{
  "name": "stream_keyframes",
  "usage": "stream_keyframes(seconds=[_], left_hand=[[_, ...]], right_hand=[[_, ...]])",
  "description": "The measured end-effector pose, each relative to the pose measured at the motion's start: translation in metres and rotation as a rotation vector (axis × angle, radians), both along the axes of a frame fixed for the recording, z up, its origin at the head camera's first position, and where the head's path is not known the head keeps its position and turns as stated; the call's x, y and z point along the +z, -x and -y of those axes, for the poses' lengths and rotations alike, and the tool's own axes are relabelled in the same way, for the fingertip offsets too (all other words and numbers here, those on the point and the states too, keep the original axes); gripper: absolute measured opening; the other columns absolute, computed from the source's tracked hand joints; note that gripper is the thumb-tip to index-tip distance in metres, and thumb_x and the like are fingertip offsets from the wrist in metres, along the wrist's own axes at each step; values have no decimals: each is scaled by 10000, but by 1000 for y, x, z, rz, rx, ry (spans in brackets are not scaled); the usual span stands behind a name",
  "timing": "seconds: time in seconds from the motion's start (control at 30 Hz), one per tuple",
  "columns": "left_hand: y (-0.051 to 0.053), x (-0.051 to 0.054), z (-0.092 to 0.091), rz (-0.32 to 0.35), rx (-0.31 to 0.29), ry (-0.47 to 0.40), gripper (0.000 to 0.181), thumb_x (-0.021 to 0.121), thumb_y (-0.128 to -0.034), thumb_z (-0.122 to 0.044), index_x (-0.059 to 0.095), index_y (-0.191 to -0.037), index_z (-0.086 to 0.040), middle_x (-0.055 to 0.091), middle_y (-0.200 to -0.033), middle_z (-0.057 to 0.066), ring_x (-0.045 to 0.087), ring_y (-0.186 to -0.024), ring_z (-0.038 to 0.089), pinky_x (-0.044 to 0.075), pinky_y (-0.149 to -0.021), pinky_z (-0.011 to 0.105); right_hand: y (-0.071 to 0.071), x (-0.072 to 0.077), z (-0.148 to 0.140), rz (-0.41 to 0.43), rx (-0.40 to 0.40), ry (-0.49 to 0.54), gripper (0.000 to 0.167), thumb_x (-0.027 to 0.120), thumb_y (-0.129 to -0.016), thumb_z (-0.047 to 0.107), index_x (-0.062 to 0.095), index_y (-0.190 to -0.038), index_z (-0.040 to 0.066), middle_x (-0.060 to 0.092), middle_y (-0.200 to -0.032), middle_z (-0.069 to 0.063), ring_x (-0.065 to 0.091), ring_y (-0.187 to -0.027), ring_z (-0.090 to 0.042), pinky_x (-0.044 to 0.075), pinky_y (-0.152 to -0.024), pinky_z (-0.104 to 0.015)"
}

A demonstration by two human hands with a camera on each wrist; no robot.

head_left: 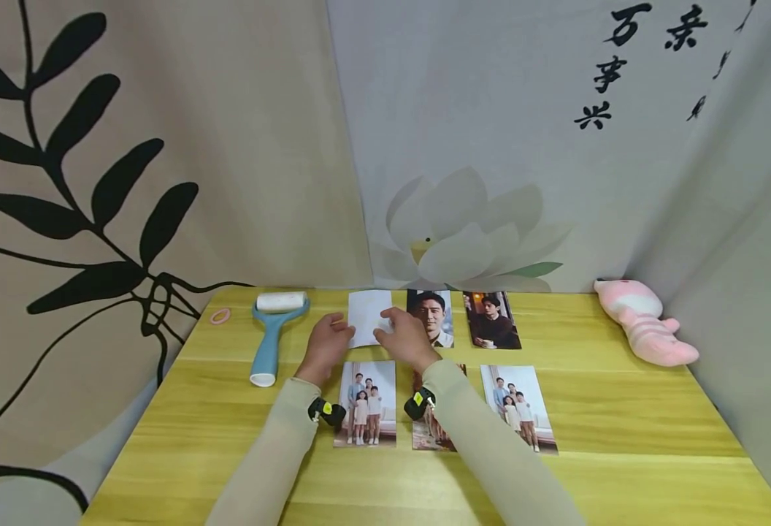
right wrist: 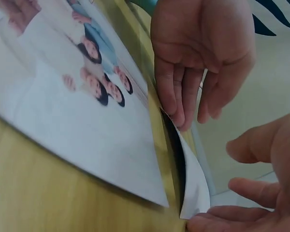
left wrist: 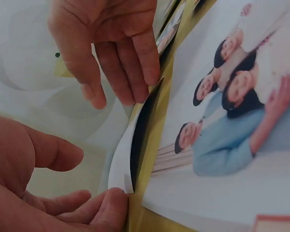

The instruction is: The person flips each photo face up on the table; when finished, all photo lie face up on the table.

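Observation:
A white-backed card [head_left: 367, 314], apparently a photo lying face down, is between the two hands in the back row. My left hand [head_left: 328, 343] touches its left edge with the fingertips, the thumb held apart. On the opposite edge are the fingers of my right hand [head_left: 410, 340], thumb also lifted away. Both wrist views show the card [left wrist: 122, 162] [right wrist: 195, 193] bowed, with a dark gap under its edge. Nearest in front lies a family photo [head_left: 367, 405]. My right forearm partly hides a brownish photo [head_left: 434, 435].
Right of the card lie a portrait photo [head_left: 434, 321] and a photo of a man in dark clothes [head_left: 493, 321]. Another family photo [head_left: 520, 409] is front right. A blue lint roller [head_left: 267, 351] and pink ring [head_left: 220, 316] lie left; a pink plush toy [head_left: 648, 325] sits right.

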State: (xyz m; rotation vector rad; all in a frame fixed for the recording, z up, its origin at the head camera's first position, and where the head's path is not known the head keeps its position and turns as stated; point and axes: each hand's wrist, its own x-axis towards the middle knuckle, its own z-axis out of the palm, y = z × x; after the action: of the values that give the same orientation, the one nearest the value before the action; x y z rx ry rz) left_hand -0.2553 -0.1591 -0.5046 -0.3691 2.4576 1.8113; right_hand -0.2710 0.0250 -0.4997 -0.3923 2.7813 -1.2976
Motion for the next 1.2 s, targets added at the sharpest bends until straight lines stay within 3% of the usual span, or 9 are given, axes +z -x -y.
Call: stream_keyframes(seconds=[0.2, 0.5, 0.8, 0.9, 1.03, 1.2], left_hand=[[4, 1, -1, -7, 0, 13, 578, 601, -1036, -158, 440, -1557, 31, 595, -1465, 272, 569, -1369, 423, 493, -1129, 542], [6, -1, 0, -4, 2, 20, 544, 608, -1031, -149, 480, -1534, 15, 607, -1462, 262, 577, -1368, 416, 492, -1136, 531], [1, -5, 6, -11, 26, 78, 530, 685, -1012, -153, 531, -1491, 13, 601, -1448, 263, 586, -1339, 410, 521, -1098, 517], [3, -5, 7, -7, 28, -26, 546, 681, -1015, -126, 505, -1505, 34, 599, -1432, 284, 652, -1249, 375, 581, -1029, 459], [6, -4, 6, 33, 31, -257, 522, 638, -1033, -70, 479, -1512, 65, 606, -1384, 300, 717, -1024, 261, 630, -871, 299], [6, -6, 2, 68, 30, -380, 491, 605, -1046, -37, 484, -1509, 73, 616, -1356, 306, 692, -929, 167, 611, -771, 209]], right_hand=[[3, -2, 5, -19, 4, -77, 503, 793, -936, 206, 659, -1391, 41, 713, -1360, -155, 682, -1229, -352, 560, -1035, -482], [3, -8, 13, -88, 15, -177, 505, 850, -848, 112, 687, -1314, 6, 724, -1313, -182, 669, -1228, -385, 542, -1065, -476], [0, -5, 12, -57, 25, -206, 502, 854, -853, 118, 683, -1311, 5, 723, -1314, -187, 666, -1242, -369, 544, -1070, -469], [2, -4, 11, -71, 26, -207, 498, 851, -852, 124, 685, -1307, 7, 725, -1311, -183, 668, -1241, -371, 544, -1067, -466], [4, -3, 11, -72, 28, -216, 501, 849, -859, 127, 681, -1316, 6, 720, -1324, -181, 664, -1255, -364, 541, -1078, -460], [2, -2, 12, -29, 38, -205, 511, 835, -888, 125, 665, -1350, -12, 697, -1366, -194, 640, -1296, -372, 525, -1106, -476]])
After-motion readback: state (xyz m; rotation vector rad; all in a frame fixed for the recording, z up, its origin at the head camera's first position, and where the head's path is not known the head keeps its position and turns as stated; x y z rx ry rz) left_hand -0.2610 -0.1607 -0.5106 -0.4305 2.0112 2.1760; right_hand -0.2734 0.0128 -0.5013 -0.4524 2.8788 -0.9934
